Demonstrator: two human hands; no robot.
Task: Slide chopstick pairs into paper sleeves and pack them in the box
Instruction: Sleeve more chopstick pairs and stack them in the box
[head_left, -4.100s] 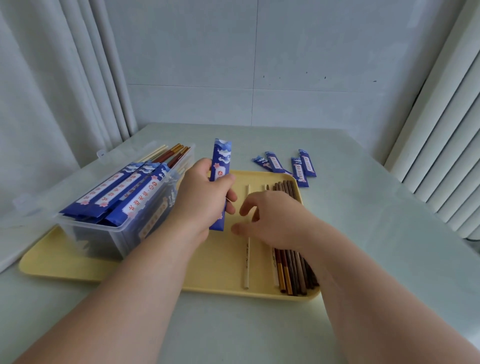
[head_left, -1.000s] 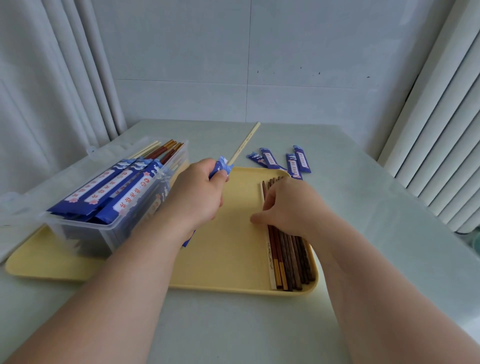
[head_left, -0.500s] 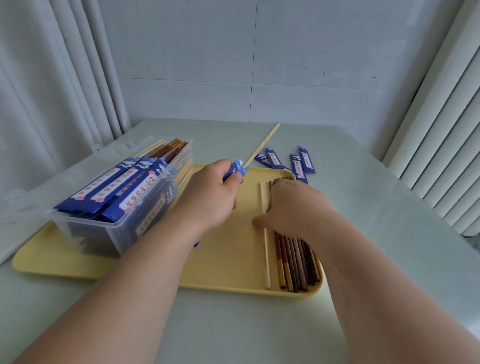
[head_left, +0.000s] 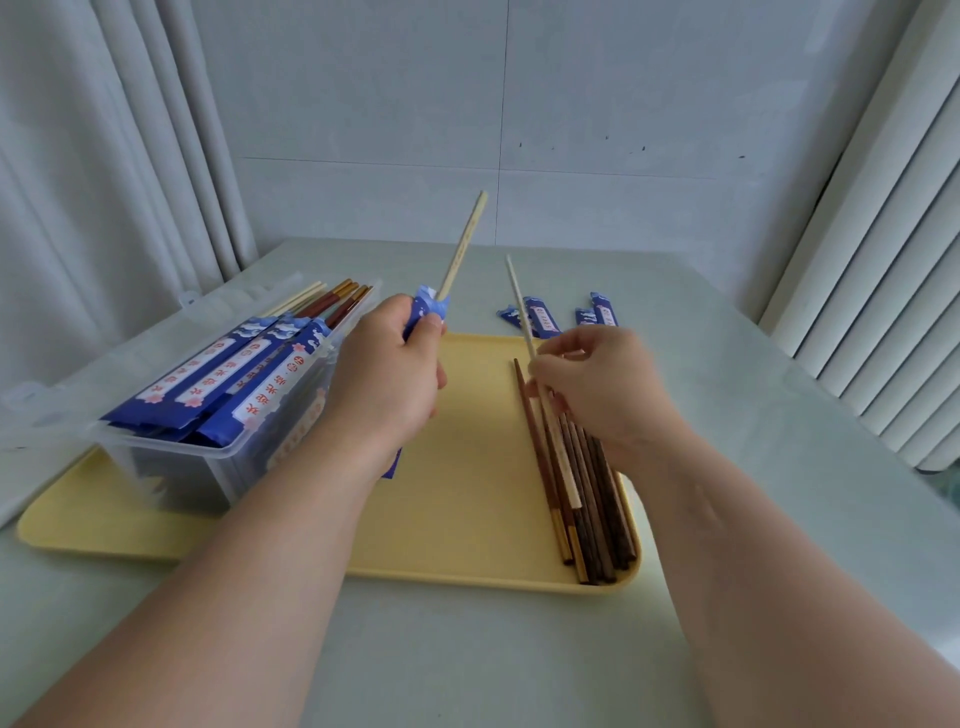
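Our left hand (head_left: 384, 384) grips the blue sleeve (head_left: 426, 309) above the tray (head_left: 467, 519), one pale chopstick (head_left: 462, 247) jutting from its far-facing mouth, while our right hand (head_left: 602, 389) pinches the second chopstick (head_left: 519, 306) just rightward, nearly parallel, needing a leftward carry.

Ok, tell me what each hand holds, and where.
Left hand grips the blue sleeve near its mouth; right hand pinches a pale chopstick near its middle.
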